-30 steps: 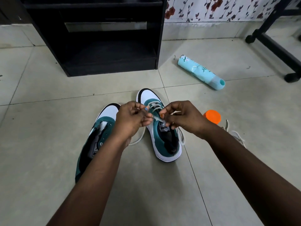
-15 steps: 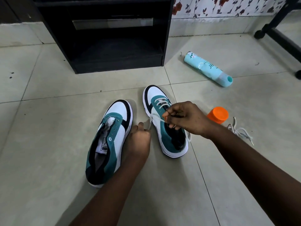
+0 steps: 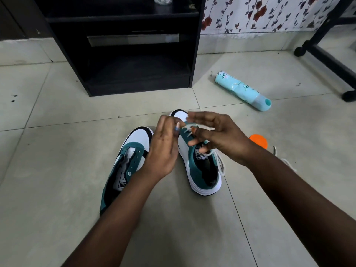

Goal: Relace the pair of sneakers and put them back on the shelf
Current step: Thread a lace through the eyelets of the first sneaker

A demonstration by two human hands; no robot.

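Note:
Two teal, white and black sneakers stand on the tile floor, toes away from me. The left sneaker [image 3: 128, 166] has bare eyelets and no lace. The right sneaker [image 3: 203, 174] has a white lace [image 3: 187, 130] crossed through its front eyelets. My left hand [image 3: 163, 151] is raised beside that shoe's toe and pinches one lace end at its fingertips. My right hand [image 3: 219, 137] hovers over the shoe's tongue. The lace runs through its fingers, its upper fingers stretched out and the lower ones curled. Both hands are motion-blurred.
A black shelf unit [image 3: 134, 60] stands ahead with an open lower bay. On the floor to the right lie a pale teal bottle [image 3: 242, 91], an orange cap [image 3: 259, 140] and a loose white lace [image 3: 287, 161]. A black wheeled frame [image 3: 327, 54] sits far right.
My left hand has come up from the floor between the shoes to the right sneaker's toe with a lace end. My right hand has lifted and spread its fingers.

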